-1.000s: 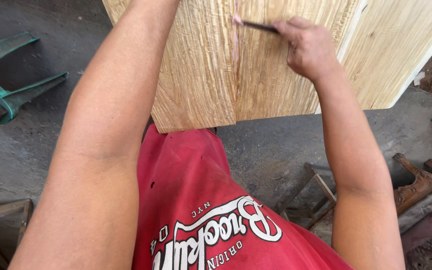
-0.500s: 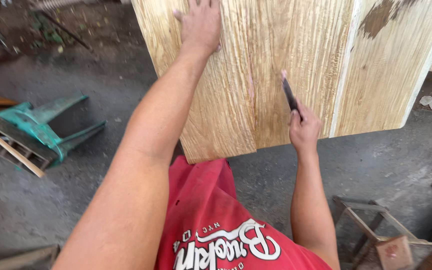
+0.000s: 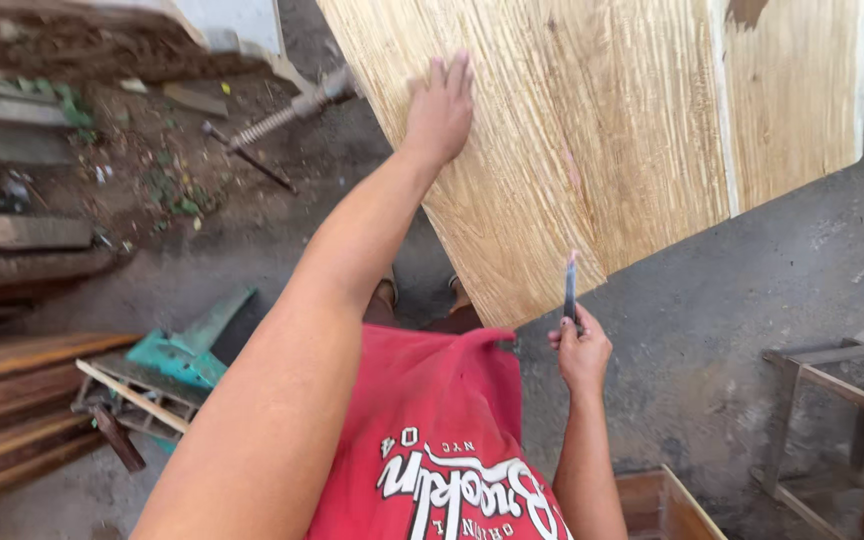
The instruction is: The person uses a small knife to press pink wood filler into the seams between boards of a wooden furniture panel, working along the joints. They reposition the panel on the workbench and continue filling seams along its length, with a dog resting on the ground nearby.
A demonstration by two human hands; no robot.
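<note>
While the left hand [image 3: 439, 112] lies flat, fingers spread, on the face of a large pale wooden panel [image 3: 592, 130], the right hand [image 3: 582, 352] has dropped away from it. Half a second ago that hand held its pencil against the wood near a faint pinkish line; now the fist is closed around the pencil [image 3: 570, 288] just below the panel's lower edge, with the tip pointing up and only just overlapping that edge. Judging by this, the marking stroke has ended and the pencil is off the surface. The view has also pulled back, showing more of the grey concrete floor [image 3: 712, 300]. The panel tilts across the upper frame, propped under the left palm, above the person's red shirt [image 3: 432, 430]. A green metal frame [image 3: 187, 350] lies on the floor to the left, and a small metal stand [image 3: 832, 400] sits to the right.
</note>
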